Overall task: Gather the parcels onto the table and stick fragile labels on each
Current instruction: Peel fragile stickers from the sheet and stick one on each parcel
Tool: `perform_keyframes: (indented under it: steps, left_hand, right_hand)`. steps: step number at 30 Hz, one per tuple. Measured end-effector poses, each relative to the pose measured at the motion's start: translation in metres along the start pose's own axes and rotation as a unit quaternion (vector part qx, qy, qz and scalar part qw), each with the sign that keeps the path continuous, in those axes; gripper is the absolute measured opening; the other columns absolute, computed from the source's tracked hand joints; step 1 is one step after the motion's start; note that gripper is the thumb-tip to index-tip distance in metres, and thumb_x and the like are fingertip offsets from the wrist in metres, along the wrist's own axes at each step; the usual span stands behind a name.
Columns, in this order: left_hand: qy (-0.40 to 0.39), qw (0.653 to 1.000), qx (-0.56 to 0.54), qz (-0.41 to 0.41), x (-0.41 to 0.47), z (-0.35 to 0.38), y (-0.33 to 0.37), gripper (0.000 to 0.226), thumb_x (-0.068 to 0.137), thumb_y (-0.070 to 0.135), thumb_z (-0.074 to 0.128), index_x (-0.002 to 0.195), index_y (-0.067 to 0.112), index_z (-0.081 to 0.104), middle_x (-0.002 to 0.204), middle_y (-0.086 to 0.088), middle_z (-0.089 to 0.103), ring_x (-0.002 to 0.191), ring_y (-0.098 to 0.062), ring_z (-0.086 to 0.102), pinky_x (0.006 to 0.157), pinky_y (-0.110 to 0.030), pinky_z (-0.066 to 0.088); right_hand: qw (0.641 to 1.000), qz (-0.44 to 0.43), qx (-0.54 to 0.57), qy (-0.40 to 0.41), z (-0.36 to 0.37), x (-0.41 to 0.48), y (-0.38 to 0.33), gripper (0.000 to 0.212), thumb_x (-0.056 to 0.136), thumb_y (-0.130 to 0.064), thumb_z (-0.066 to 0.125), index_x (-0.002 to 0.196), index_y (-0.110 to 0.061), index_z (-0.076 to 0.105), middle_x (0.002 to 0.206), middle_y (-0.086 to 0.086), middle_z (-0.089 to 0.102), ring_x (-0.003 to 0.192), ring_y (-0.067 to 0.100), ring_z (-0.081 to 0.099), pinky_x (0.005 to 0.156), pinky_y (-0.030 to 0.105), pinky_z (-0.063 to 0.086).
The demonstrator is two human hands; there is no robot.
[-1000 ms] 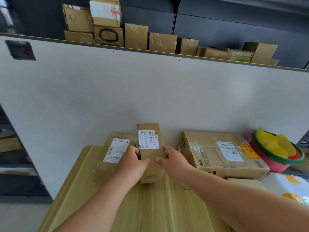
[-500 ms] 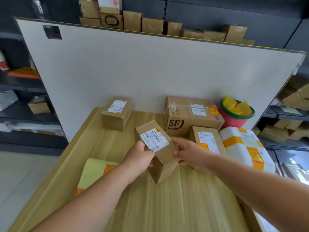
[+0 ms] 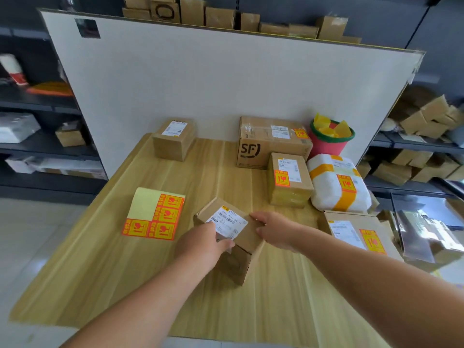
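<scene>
Near the front middle of the wooden worktop [image 3: 120, 277], a small cardboard parcel [image 3: 248, 241] sat tilted between both hands, its white shipping label facing up. The left hand [image 3: 203, 243] gripped its near-left side with the fingers curled over the label's edge. The right hand [image 3: 276, 231] held the far-right edge, thumb against the side. Whether its lower end touched the wood could not be told.

Just left of the parcel lay a sheet of fragile labels [image 3: 155, 217], orange and yellow stickers on pale backing. At the back left stood a brown box [image 3: 173, 140] with a shipping label on top. Along the right were an SF carton [image 3: 266, 146], a smaller box [image 3: 288, 182], a white padded parcel [image 3: 336, 189] and a flat box [image 3: 356, 232], each bearing a fragile sticker. A red bucket [image 3: 329, 144] stood behind them against a white board [image 3: 200, 84].
</scene>
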State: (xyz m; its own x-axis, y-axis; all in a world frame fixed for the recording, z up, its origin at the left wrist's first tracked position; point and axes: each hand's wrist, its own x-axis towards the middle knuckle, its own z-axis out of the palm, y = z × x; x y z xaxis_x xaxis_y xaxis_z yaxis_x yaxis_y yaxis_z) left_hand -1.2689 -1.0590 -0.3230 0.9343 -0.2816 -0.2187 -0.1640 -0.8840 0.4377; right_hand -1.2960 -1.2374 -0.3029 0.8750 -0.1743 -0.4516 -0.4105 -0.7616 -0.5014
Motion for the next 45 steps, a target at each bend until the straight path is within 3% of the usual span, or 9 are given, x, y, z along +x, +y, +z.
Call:
perform_keyframes:
  steps: [3, 5, 8, 11, 16, 23, 28, 35, 45]
  left_hand:
    - [0.007, 0.999, 0.035, 0.034, -0.003, -0.009, -0.003, 0.041, 0.079, 0.056, 0.065, 0.076, 0.022, 0.042, 0.078, 0.007, 0.053, 0.075, -0.019, 0.051, 0.055, -0.03, 0.033]
    - [0.072, 0.991, 0.078, 0.087, 0.001, -0.014, -0.007, 0.034, 0.08, 0.049, 0.068, 0.091, 0.022, 0.049, 0.096, 0.003, 0.053, 0.091, -0.02, 0.053, 0.068, -0.031, 0.04]
    - [0.121, 0.974, 0.136, 0.137, 0.016, -0.016, -0.016, 0.047, 0.085, 0.041, 0.064, 0.125, 0.026, 0.046, 0.128, 0.0, 0.043, 0.122, -0.024, 0.04, 0.096, -0.033, 0.036]
    - [0.051, 0.977, 0.154, 0.134, 0.03, -0.015, -0.023, 0.066, 0.09, 0.042, 0.059, 0.147, 0.032, 0.026, 0.155, -0.006, 0.02, 0.143, -0.032, 0.014, 0.114, -0.042, 0.019]
    - [0.039, 0.986, 0.096, 0.129, 0.036, -0.009, -0.03, 0.053, 0.09, 0.037, 0.06, 0.139, 0.028, 0.041, 0.129, -0.002, 0.045, 0.112, -0.027, 0.052, 0.092, -0.036, 0.044]
    - [0.066, 0.987, 0.048, 0.137, 0.039, -0.009, -0.036, 0.043, 0.09, 0.035, 0.059, 0.132, 0.029, 0.05, 0.123, -0.001, 0.049, 0.106, -0.024, 0.055, 0.085, -0.034, 0.048]
    - [0.094, 0.984, 0.011, 0.152, 0.046, -0.025, -0.051, 0.059, 0.088, 0.044, 0.06, 0.141, 0.023, 0.044, 0.139, 0.0, 0.046, 0.127, -0.022, 0.044, 0.103, -0.032, 0.036]
    - [0.129, 0.991, -0.025, 0.002, 0.084, -0.066, -0.108, 0.062, 0.09, 0.039, 0.059, 0.143, 0.015, 0.037, 0.141, -0.01, 0.044, 0.126, -0.029, 0.044, 0.1, -0.039, 0.038]
    - [0.067, 0.983, -0.085, -0.146, 0.171, -0.076, -0.183, 0.068, 0.09, 0.041, 0.059, 0.144, 0.012, 0.032, 0.138, -0.01, 0.046, 0.119, -0.033, 0.052, 0.09, -0.041, 0.047]
  right_hand:
    - [0.999, 0.001, -0.034, 0.041, 0.004, -0.002, -0.011, 0.043, 0.097, -0.009, 0.04, 0.138, -0.018, 0.048, 0.133, 0.007, 0.055, 0.118, 0.026, 0.053, 0.093, 0.031, 0.044]
    - [0.998, -0.003, -0.046, 0.048, 0.004, -0.003, -0.019, 0.041, 0.099, -0.023, 0.044, 0.14, -0.018, 0.044, 0.136, 0.008, 0.052, 0.12, 0.027, 0.052, 0.095, 0.034, 0.045]
    - [0.997, -0.011, -0.066, 0.041, 0.013, -0.001, -0.027, 0.069, 0.091, -0.05, 0.055, 0.147, -0.017, 0.031, 0.142, 0.006, 0.044, 0.125, 0.026, 0.048, 0.099, 0.039, 0.045]
    - [0.994, -0.026, -0.093, 0.058, 0.025, 0.001, -0.029, 0.097, 0.081, -0.06, 0.063, 0.153, -0.017, 0.015, 0.154, 0.001, 0.029, 0.141, 0.026, 0.027, 0.112, 0.041, 0.029]
    - [0.986, -0.046, -0.119, 0.103, 0.032, 0.007, -0.026, 0.085, 0.082, -0.054, 0.065, 0.148, -0.017, 0.026, 0.147, 0.001, 0.036, 0.137, 0.024, 0.029, 0.109, 0.035, 0.032]
    - [0.974, -0.067, -0.187, 0.106, 0.031, 0.011, -0.027, 0.081, 0.085, -0.059, 0.055, 0.149, -0.019, 0.024, 0.151, 0.0, 0.031, 0.143, 0.023, 0.021, 0.114, 0.042, 0.029]
    - [0.957, -0.121, -0.222, 0.141, 0.027, 0.017, -0.051, 0.085, 0.087, -0.068, 0.043, 0.153, -0.021, 0.018, 0.161, 0.0, 0.015, 0.148, 0.021, 0.008, 0.119, 0.043, 0.011]
    - [0.955, -0.163, -0.213, 0.127, 0.038, 0.047, -0.105, 0.072, 0.095, -0.057, 0.04, 0.154, -0.021, 0.018, 0.161, 0.001, 0.015, 0.148, 0.02, 0.009, 0.119, 0.038, 0.009]
    - [0.955, -0.153, -0.235, 0.096, 0.047, 0.121, -0.155, 0.071, 0.095, -0.056, 0.04, 0.153, -0.02, 0.019, 0.16, 0.001, 0.018, 0.148, 0.022, 0.013, 0.119, 0.038, 0.012]
